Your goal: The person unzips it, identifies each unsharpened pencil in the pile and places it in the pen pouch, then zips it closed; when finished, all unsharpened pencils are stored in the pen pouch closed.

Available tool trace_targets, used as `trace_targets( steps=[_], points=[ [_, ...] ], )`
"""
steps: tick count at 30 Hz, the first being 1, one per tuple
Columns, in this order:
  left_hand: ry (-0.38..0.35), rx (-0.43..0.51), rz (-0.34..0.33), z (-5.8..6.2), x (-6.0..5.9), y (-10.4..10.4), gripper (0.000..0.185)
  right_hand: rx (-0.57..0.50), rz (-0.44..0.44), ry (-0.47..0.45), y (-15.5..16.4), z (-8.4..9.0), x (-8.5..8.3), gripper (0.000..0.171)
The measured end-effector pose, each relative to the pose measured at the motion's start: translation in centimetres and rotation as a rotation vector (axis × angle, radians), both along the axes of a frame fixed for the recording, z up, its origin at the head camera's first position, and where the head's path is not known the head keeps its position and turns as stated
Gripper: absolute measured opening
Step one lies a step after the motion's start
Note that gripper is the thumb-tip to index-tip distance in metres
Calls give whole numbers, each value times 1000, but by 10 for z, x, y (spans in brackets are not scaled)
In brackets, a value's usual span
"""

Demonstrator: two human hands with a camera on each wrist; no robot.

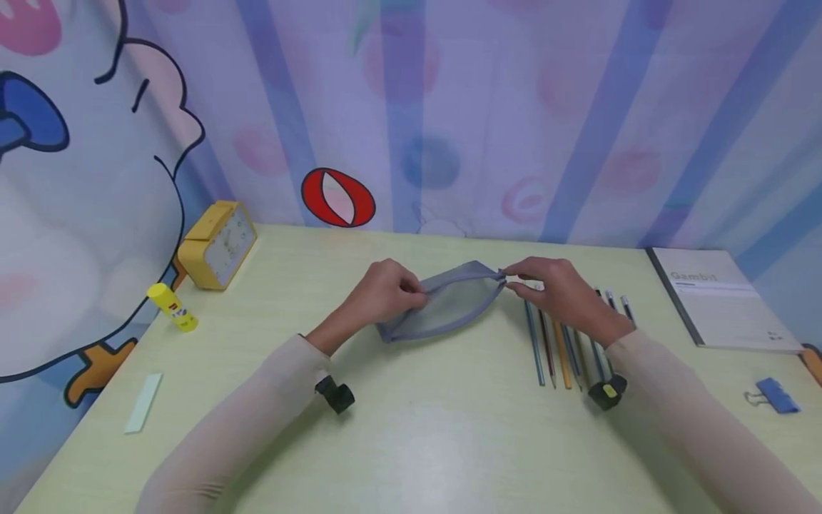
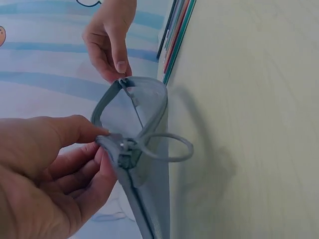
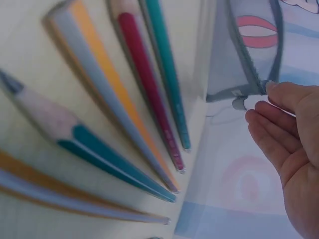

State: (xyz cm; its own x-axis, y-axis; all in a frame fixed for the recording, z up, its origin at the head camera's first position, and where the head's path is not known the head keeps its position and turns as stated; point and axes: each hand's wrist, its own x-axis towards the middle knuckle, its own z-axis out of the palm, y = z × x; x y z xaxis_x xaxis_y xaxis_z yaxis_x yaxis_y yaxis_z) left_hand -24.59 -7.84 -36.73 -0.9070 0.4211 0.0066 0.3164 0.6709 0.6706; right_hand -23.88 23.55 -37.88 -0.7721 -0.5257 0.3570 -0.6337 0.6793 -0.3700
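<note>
A grey see-through zipper pouch (image 1: 443, 307) is held up over the table with its mouth spread apart. Thumb and fingers of my left hand (image 1: 388, 294) pinch its rim near the zipper slider, where a grey pull loop (image 2: 187, 152) hangs out. At the far end of the zipper, my right hand (image 1: 559, 285) pinches the pouch's corner between thumb and fingers. Below that hand several pencils (image 1: 564, 357) lie side by side on the table, partly covered by the right wrist. In the right wrist view a teal pencil (image 3: 164, 69) lies nearest the pouch.
On the left stand a yellow clock (image 1: 225, 246) and a yellow glue stick (image 1: 172, 307), with a pale green strip (image 1: 143, 403) nearer the front. At right lie a notebook (image 1: 719, 300) and a blue binder clip (image 1: 777, 396). A printed curtain (image 1: 475, 128) backs the table (image 1: 411, 442).
</note>
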Motion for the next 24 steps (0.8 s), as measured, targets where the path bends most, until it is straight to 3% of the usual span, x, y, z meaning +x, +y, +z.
trace_targets(
  steps=[3,5,11,19,24],
  points=[
    [-88,7,57,0,1,3,13,-3,-20,14,6,7,4,30],
    [-107,14,65,-2,3,5,13,-1,-40,26,12,12,7,29],
    [-97,49,73,-11,8,12,10,6,-161,25,40,28,20,29],
    [-91,109,144,-21,13,19,12,50,-337,-83,88,48,41,29],
    [-63,100,165,-22,14,24,12,101,-437,-145,112,50,51,32]
  ],
)
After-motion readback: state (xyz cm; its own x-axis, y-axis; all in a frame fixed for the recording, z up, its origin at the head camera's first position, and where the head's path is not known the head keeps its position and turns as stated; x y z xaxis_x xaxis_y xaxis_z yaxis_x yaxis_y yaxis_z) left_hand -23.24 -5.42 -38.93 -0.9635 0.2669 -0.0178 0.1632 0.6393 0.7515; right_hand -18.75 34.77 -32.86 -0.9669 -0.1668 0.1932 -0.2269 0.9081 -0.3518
